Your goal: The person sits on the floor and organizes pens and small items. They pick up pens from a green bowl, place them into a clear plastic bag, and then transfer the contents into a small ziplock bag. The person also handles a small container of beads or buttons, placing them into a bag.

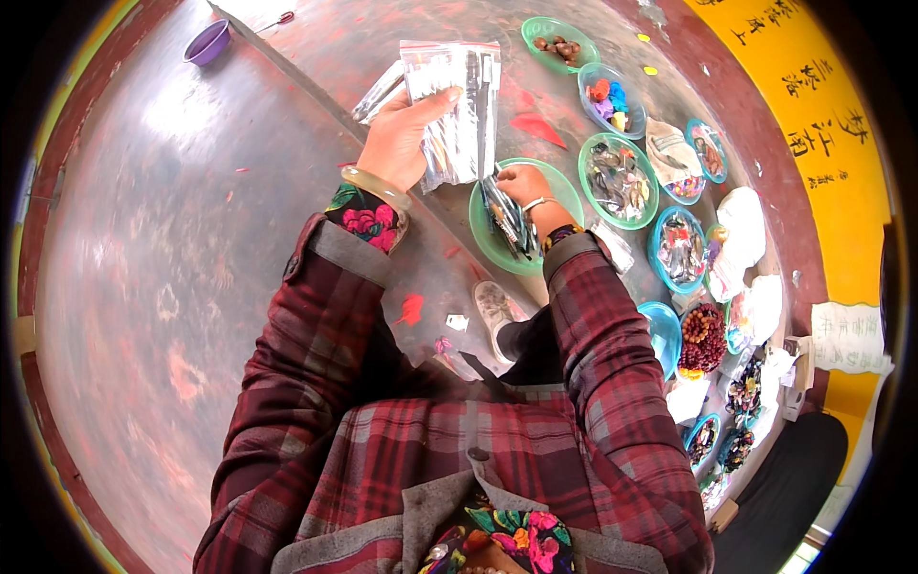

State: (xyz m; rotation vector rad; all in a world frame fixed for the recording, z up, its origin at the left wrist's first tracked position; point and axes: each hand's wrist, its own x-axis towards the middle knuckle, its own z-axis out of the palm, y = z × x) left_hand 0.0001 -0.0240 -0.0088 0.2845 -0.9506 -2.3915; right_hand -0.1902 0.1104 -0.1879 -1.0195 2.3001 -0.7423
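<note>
My left hand (400, 136) is raised over the floor, its thumb pressed across a clear zip bag (469, 115) with a red strip along its top. Long, thin, pen-like pieces show through the plastic, and more bags stick out behind the hand. My right hand (528, 187) reaches into a pale green plastic bowl (559, 191), just right of and below the bag. Its fingers are closed at the upper ends of a bundle of dark and silver pen-like sticks (509, 222). The fingertips are partly hidden, and the exact kind of stick is unclear.
On the right stand several bowls: one green with small packets (620, 182), one blue with colourful pieces (612, 100), one green with brown lumps (559, 45). Dark red beads (703, 340) lie nearer. A purple basket (207, 43) and scissors (279, 21) are far left. My shoe (497, 316) is below.
</note>
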